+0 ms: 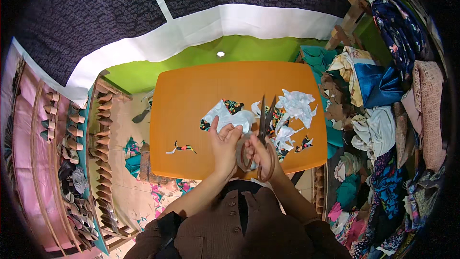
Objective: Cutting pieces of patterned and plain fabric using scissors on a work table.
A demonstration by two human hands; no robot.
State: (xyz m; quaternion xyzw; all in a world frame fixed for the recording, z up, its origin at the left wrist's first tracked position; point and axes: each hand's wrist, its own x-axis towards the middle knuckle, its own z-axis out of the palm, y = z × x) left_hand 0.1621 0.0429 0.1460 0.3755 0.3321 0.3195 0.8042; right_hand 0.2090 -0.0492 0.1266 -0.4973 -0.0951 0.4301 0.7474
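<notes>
Right grip (259,152) clasps scissors (264,127) pointing away; floral fabric (233,107) just past left grip (224,147), whether pinched I cannot tell

On the orange desk (191,81), the right hand (261,152) holds dark scissors (265,125) by their handles near the near edge, blades slightly parted and pointing toward the far edge. The left hand (225,149) is over a white-and-floral cloth piece (243,121); whether it grips it cannot be told. White scraps (296,104) lie toward the far right corner, with floral bits among them. A small dark floral scrap (304,144) sits near the right edge, a thin scrap (188,147) toward the near left corner. Beyond the left edge stand rows of brown shoe forms (103,141); beyond the right edge, heaped cloths (376,132)
</notes>
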